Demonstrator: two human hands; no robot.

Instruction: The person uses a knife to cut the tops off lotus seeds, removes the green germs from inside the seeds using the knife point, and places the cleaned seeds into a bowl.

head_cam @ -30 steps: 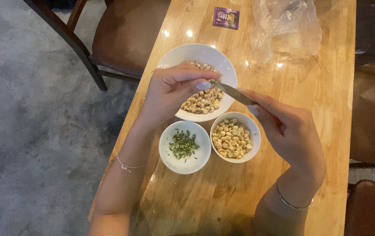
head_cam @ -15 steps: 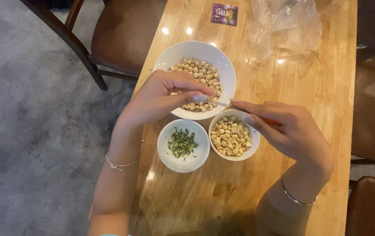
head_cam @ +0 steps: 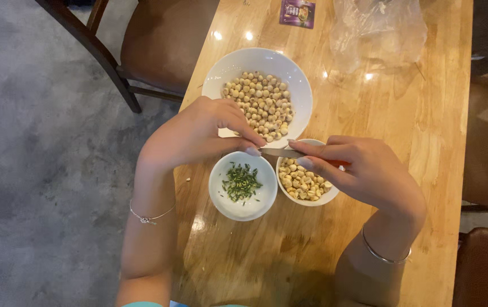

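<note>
Fingers of the left hand (head_cam: 198,133) pinch something too small to tell (above two small bowls). Right hand (head_cam: 363,170) grips a knife (head_cam: 281,152).

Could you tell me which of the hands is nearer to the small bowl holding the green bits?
Left. The left hand hovers at the small bowl's upper rim; the right hand sits beyond the neighbouring seed bowl.

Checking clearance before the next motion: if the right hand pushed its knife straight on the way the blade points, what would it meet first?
Most likely the left hand's fingertips: the right hand aims the knife leftward, its tip already at them. Depth is unclear.
</note>
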